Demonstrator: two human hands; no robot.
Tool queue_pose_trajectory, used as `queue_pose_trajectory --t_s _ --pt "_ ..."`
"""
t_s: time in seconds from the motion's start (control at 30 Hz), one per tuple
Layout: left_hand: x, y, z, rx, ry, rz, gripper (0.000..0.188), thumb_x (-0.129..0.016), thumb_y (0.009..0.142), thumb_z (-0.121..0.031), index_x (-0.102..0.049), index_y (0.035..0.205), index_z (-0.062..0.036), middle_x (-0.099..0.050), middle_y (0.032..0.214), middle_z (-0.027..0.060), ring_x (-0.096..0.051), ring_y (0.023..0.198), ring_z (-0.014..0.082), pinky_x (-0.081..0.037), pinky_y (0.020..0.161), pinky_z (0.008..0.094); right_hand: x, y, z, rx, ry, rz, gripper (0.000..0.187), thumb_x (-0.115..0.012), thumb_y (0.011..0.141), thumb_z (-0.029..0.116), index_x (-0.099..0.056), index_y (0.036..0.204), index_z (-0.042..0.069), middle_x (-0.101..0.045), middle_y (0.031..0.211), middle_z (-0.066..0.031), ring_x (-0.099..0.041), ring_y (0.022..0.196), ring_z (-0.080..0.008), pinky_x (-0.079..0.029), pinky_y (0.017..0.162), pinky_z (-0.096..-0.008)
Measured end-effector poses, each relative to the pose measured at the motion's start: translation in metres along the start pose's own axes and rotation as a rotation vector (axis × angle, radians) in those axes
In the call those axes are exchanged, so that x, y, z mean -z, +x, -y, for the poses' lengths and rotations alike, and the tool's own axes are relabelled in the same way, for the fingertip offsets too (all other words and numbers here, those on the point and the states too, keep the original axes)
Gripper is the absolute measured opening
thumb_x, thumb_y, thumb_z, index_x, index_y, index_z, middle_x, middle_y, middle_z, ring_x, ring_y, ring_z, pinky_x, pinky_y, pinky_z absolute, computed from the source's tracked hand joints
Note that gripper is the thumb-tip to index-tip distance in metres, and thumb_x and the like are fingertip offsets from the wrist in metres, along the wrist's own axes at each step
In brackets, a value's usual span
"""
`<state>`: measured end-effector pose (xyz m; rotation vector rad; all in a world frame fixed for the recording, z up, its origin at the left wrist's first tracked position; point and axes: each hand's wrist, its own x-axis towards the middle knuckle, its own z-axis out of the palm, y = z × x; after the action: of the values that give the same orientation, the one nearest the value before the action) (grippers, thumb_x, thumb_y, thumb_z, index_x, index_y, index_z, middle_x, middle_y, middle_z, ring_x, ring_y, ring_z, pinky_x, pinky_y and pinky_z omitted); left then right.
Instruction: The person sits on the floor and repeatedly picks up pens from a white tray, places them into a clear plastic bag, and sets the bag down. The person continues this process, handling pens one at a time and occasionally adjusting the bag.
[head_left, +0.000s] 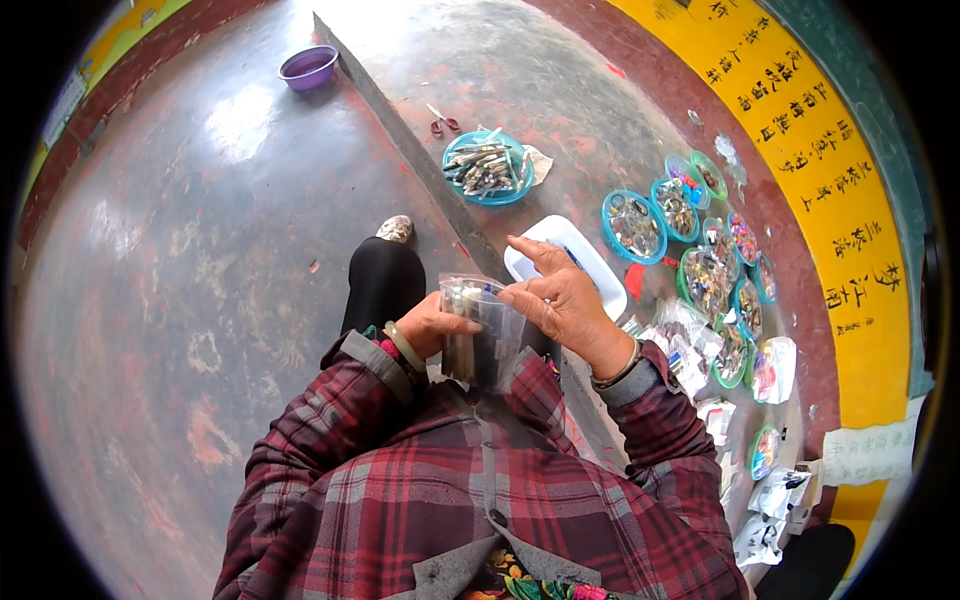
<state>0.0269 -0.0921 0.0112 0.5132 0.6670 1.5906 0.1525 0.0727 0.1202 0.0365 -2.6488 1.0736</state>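
In front of my torso my left hand (430, 327) grips a clear plastic bag (497, 350) from its left side, thumb across the front. Slim sticks, pale at the top and brownish lower down, stand upright inside the bag; their exact kind is hard to make out. My right hand (568, 305) is at the bag's upper right edge, with thumb and a bent finger pinched there and another finger stretched out above. Just beyond the right hand is a white tray (612, 290), partly covered by it. A blue basin (490, 198) full of pen-like sticks stands farther off.
Scissors (441, 124) lie beside the blue basin. A purple basin (308, 68) stands far left, past a raised floor edge (400, 140). Several round baskets (634, 226) of small coloured pieces crowd the right side, with plastic packets (690, 345) nearer me. A yellow-banded wall (860, 250) curves behind.
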Motion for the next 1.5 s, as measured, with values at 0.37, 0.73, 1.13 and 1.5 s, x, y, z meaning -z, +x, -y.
queue_pose_trajectory --t_s 0.37,0.73,1.13,1.5 --pt "-0.002 -0.005 -0.002 -0.068 -0.008 -0.064 0.056 -0.067 0.068 -0.001 -0.050 0.121 0.0006 -0.061 0.111 0.0088 -0.057 0.104 0.0199 -0.043 0.093 0.0338 0.086 -0.008 -0.068 -0.397 0.477 -0.679 0.023 -0.061 0.089 0.019 -0.066 0.104 0.002 -0.066 0.096 -0.0038 -0.058 0.086 -0.0100 -0.044 0.076 -0.0243" --pt "-0.005 0.001 -0.001 -0.032 0.022 -0.130 0.056 -0.070 0.064 -0.003 -0.052 0.116 0.0003 -0.061 0.108 0.0084 -0.057 0.102 0.0200 -0.043 0.092 0.0332 -0.002 -0.140 -0.285 -0.987 0.426 -0.565 0.024 -0.063 0.077 0.015 -0.068 0.095 0.001 -0.065 0.077 -0.0038 -0.058 0.066 -0.0107 -0.045 0.061 -0.0234" --pt "-0.009 0.015 -0.004 0.024 0.105 -0.153 0.059 -0.075 0.061 -0.009 -0.054 0.115 0.0030 -0.062 0.109 0.0102 -0.058 0.102 0.0202 -0.043 0.093 0.0325 -0.044 -0.138 -0.354 -1.138 -0.374 -0.211 0.036 -0.061 0.071 0.018 -0.066 0.103 0.002 -0.065 0.098 -0.0217 -0.061 0.095 -0.0349 -0.047 0.083 -0.0395" --pt "-0.004 0.017 -0.006 0.078 0.115 -0.182 0.054 -0.074 0.062 -0.005 -0.055 0.112 0.0020 -0.063 0.105 0.0072 -0.058 0.098 0.0160 -0.044 0.089 0.0300 -0.080 -0.135 -0.382 -1.188 -0.549 -0.157 0.021 -0.058 0.073 0.017 -0.067 0.084 0.001 -0.065 0.086 -0.0237 -0.063 0.086 -0.0382 -0.050 0.077 -0.0450"
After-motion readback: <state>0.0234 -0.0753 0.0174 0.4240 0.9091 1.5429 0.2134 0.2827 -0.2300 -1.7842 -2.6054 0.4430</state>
